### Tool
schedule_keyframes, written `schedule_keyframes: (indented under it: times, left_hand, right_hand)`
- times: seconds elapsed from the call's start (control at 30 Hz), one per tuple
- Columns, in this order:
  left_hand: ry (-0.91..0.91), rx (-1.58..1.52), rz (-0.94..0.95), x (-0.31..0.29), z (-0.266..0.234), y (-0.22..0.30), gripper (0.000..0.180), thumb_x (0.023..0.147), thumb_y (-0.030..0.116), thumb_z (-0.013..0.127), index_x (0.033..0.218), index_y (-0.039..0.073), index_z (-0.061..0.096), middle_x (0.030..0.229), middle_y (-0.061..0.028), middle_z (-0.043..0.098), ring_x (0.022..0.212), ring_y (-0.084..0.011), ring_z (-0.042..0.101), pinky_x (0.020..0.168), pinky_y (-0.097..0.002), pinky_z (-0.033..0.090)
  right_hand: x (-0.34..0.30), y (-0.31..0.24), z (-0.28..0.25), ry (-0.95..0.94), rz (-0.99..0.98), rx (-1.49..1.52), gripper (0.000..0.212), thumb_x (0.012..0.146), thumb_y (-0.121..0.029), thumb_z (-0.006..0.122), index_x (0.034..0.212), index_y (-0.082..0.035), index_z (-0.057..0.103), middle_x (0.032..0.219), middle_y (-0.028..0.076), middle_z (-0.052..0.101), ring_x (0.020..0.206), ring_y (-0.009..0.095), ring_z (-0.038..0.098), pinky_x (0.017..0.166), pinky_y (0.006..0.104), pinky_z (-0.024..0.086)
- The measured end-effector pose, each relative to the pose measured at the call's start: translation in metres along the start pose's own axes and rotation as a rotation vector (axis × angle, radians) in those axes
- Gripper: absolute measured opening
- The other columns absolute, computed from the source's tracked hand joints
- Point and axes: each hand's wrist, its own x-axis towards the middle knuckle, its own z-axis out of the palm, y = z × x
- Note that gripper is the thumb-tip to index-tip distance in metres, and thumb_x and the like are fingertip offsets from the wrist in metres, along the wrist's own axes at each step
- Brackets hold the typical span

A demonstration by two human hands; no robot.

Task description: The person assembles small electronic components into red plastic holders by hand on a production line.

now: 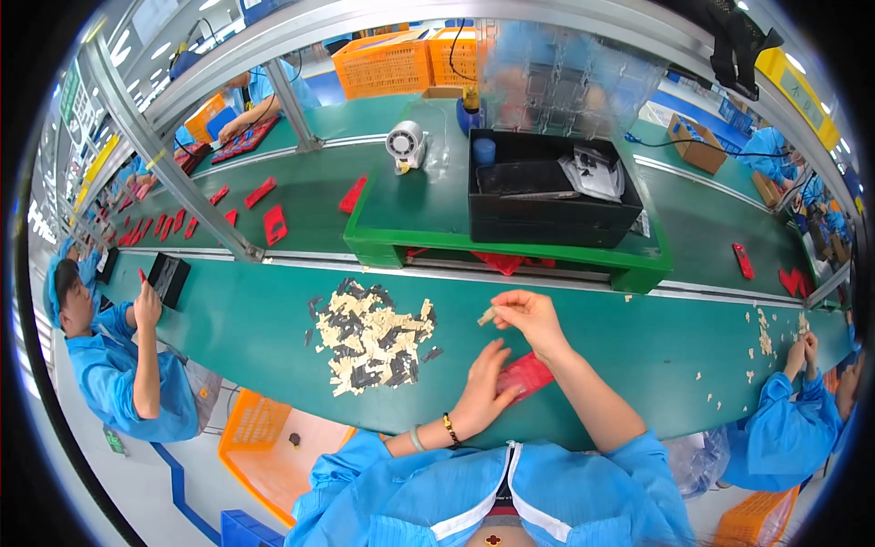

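Observation:
My right hand (531,321) is raised over the bench with thumb and fingertips pinched on a small beige piece (487,317). Below it, my left hand (480,394) is closed on the left end of a red plastic part (529,376), thumb along its near side. Its fingers are slightly blurred and hide part of that end. My right forearm crosses over the part's right end. Left of my hands, a loose pile of small beige and black pieces (369,337) is spread on the green bench top (246,305).
A green raised shelf (401,210) stands ahead, bearing a black bin (556,219) and a small white fan (405,146). Behind runs a green conveyor (314,205) with red parts (274,224). Co-workers (128,356) sit left and right. An orange crate (260,428) stands below, left.

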Motion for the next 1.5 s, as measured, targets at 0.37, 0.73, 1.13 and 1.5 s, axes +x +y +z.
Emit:
schedule_keyframes:
  times: [0.37,0.73,1.13,1.5]
  left_hand:
    - [0.124,-0.388,-0.227,0.057,-0.049,-0.030,0.011,0.089,0.006,0.062,0.097,0.000,0.065,0.075,-0.0051,0.066,0.064,-0.0158,0.062,0.058,-0.0257,0.049]
    - [-0.295,0.481,0.600,0.028,-0.009,-0.017,0.051,0.078,0.025,0.069,0.125,0.010,0.055,0.134,-0.0116,0.047,0.128,-0.0323,0.041,0.101,-0.0461,0.036]
    - [-0.024,-0.280,-0.091,0.038,-0.008,0.007,0.033,0.086,0.019,0.068,0.113,0.002,0.059,0.103,-0.0081,0.063,0.090,-0.0148,0.059,0.073,-0.0270,0.047]
    - [0.079,-0.607,-0.033,0.078,-0.034,0.017,0.018,0.092,0.005,0.061,0.109,0.001,0.058,0.097,-0.0049,0.065,0.086,-0.0092,0.060,0.075,-0.0229,0.049]
  right_hand:
    - [-0.011,0.005,-0.002,0.154,-0.212,0.010,0.013,0.087,-0.002,0.065,0.099,0.002,0.065,0.088,0.006,0.067,0.075,0.010,0.061,0.066,0.0219,0.049]
    - [-0.051,0.054,-0.061,0.189,-0.022,0.258,0.014,0.088,-0.006,0.064,0.101,0.000,0.062,0.085,0.004,0.062,0.073,0.010,0.057,0.066,0.0216,0.046]
    - [-0.038,-0.012,-0.052,0.114,-0.053,-0.005,0.012,0.087,-0.007,0.067,0.096,-0.001,0.064,0.081,0.003,0.064,0.069,0.008,0.057,0.064,0.0210,0.046]
    - [-0.050,-0.044,-0.018,0.091,-0.211,-0.685,0.008,0.083,-0.002,0.065,0.090,0.001,0.067,0.092,0.008,0.065,0.078,0.012,0.061,0.070,0.0241,0.050]
